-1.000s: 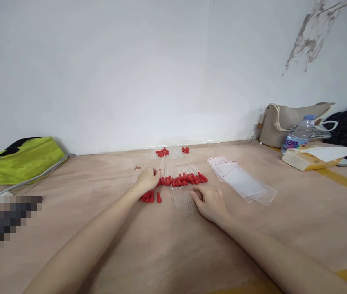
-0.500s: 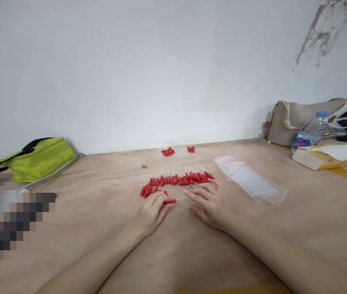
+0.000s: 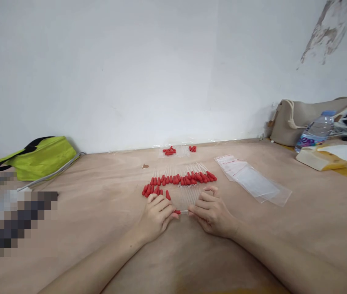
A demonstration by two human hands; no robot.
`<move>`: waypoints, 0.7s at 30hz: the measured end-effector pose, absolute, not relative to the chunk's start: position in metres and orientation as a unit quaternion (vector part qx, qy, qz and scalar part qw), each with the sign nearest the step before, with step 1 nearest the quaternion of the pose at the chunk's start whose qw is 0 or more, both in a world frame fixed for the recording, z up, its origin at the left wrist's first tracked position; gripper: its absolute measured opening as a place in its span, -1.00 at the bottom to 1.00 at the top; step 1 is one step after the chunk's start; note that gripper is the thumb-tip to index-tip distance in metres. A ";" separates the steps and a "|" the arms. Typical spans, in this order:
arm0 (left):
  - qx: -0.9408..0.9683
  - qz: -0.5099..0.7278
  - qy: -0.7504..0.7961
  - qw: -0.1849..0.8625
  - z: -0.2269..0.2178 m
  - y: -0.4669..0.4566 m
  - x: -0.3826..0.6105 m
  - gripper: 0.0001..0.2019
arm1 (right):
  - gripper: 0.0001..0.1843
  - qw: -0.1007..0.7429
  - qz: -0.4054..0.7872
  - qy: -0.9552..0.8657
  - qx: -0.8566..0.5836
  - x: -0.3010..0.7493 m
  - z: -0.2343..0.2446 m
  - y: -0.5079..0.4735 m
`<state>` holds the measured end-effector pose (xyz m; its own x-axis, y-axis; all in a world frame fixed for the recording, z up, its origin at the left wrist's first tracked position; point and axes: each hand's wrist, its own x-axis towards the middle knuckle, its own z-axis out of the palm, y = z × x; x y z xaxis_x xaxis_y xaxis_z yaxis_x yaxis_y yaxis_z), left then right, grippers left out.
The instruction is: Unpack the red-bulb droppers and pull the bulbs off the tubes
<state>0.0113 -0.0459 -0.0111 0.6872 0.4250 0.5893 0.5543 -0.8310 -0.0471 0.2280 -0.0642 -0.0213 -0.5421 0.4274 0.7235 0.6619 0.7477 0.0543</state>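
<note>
My left hand (image 3: pixel 159 214) is closed around a red rubber dropper bulb (image 3: pixel 177 212), whose end peeks out at the fingertips. My right hand (image 3: pixel 214 213) pinches a clear dropper tube (image 3: pixel 184 212) lying in line with that bulb; the tube's end meets the bulb or sits in it. Behind both hands several clear tubes (image 3: pixel 188 197) lie side by side, partly covered by the right fingers. Loose red bulbs (image 3: pixel 147 190) are beside the left hand. Farther back stretches a row of droppers (image 3: pixel 173 179), red bulbs toward me and thin tubes pointing to the wall.
Plastic zip bags (image 3: pixel 253 181) lie to the right. More red bulbs (image 3: pixel 170 151) rest near the wall on clear plastic. A green pouch (image 3: pixel 41 159) is at left; a water bottle (image 3: pixel 316 130), a beige bag (image 3: pixel 302 116) and an opened carton (image 3: pixel 323 157) are at right.
My right hand has gone from spread fingers over the tubes to a pinch on one tube. Both hands have come nearer me, and the bulb and tube now meet between them.
</note>
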 end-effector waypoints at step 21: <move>-0.913 -0.302 -0.257 0.094 -0.006 -0.048 0.003 -0.79 | -0.83 0.365 -0.152 -0.870 -0.295 0.235 -0.014 -0.068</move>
<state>0.0027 -0.0481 -0.0062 0.6858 0.4128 0.5994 0.5261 -0.8503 -0.0164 0.2352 -0.0685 -0.0142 -0.5594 0.4019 0.7249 0.6235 0.7803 0.0486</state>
